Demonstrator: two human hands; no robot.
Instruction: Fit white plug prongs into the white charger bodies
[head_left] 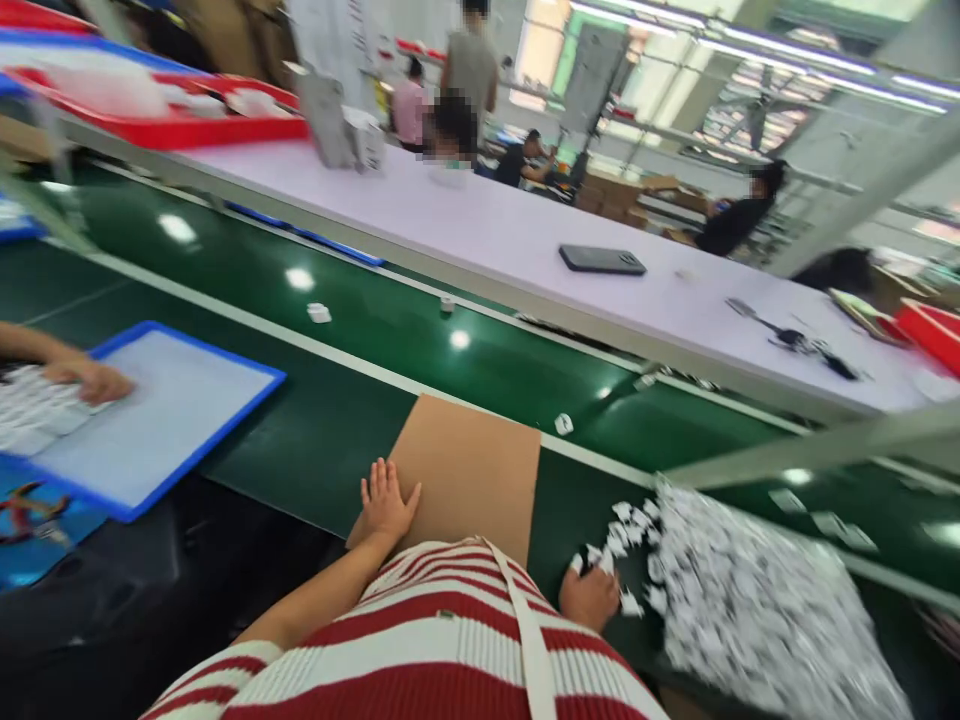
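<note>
White parts (619,538), small, loose, lower rt. of frame, betw. R hand (591,598) and clear plastic bag (765,610) of white pcs. R hand at pile's edge; can't tell if pc. gripped. L hand (390,508) flat on cardboard sheet (472,470), lower ctr., fingers spread, nothing grasped. Co-worker's hand (94,380) at blue-rimmed tray (210,375), mid-left.

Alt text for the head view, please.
The wearer's left hand rests on a brown cardboard sheet, while the right hand is among loose white pieces beside a plastic bag full of similar ones. Beyond lies a green belt.
</note>
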